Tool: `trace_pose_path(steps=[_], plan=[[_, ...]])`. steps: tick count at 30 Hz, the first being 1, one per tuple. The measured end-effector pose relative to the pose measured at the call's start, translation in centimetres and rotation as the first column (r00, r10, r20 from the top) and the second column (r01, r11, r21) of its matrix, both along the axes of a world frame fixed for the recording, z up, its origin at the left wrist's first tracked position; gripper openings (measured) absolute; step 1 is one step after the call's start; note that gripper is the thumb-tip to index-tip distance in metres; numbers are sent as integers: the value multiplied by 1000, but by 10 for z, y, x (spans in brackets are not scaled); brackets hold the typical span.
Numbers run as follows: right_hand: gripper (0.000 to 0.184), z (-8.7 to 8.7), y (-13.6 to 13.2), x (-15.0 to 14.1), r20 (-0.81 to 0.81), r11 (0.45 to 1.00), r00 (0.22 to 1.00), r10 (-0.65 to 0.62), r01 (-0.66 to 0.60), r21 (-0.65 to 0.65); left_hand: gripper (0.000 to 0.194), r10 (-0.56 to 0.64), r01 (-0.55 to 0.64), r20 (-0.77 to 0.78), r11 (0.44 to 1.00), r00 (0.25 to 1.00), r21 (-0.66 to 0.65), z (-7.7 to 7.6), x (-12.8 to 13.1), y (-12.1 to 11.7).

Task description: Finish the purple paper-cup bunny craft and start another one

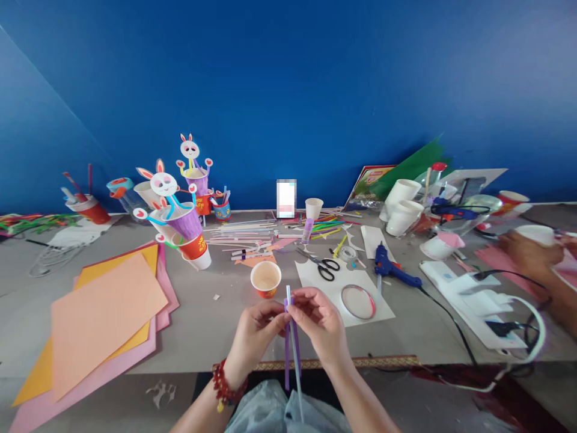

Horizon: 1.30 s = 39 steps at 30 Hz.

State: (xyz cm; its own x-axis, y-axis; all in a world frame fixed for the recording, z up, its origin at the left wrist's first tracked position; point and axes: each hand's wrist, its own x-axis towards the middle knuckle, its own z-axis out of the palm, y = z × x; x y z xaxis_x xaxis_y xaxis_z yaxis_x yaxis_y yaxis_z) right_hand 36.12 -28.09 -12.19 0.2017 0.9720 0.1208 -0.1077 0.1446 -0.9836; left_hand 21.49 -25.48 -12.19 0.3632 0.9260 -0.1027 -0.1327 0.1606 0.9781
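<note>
My left hand [264, 331] and my right hand [318, 322] meet at the table's front edge, both with fingertips pinched on a small bundle of straws. A long pale blue straw [297, 379] runs through the bundle, its top end sticking up above my fingers and its lower end reaching down over my lap. Two purple lengths [287, 367], straws by their look, hang on either side of it. My fingertips hide how they are joined. Just beyond my hands stands a red and white paper cup [265, 279], its mouth facing up.
Black-handled scissors [327, 269] and a tape ring [358, 302] lie on white paper. A blue glue gun [392, 267] and a power strip [473, 307] with cables are at right, near another person's hands [536, 252]. Rabbit-topped cups [184, 222] and coloured paper sheets [103, 319] occupy the left.
</note>
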Motion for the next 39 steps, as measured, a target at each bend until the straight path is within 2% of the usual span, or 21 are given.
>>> trace_pose_path(steps=[6,10,15,20,31,34,39], plan=[[25,-5,1,0,-17,1000,1000,-19,19,-18,29,-40,44,-81,998,996,52,1,-2,2],[25,-6,1,1,-17,999,1000,4,-5,-38,27,-87,97,-135,993,987,64,2,-4,4],[25,-7,2,4,-14,998,999,45,-45,-49,21,-142,177,-232,974,962,139,6,-10,8],[25,-8,2,5,-26,996,997,75,-76,-52,20,-133,219,-339,948,931,231,8,-13,10],[23,-3,3,7,-14,993,994,104,-104,-48,28,-126,271,-392,901,911,340,12,-16,13],[21,-3,3,7,10,995,995,96,-96,-40,25,-129,272,-383,898,915,347,12,-15,13],[23,-2,2,9,-27,995,997,75,-77,-68,22,-171,197,-158,967,972,164,6,-12,8]])
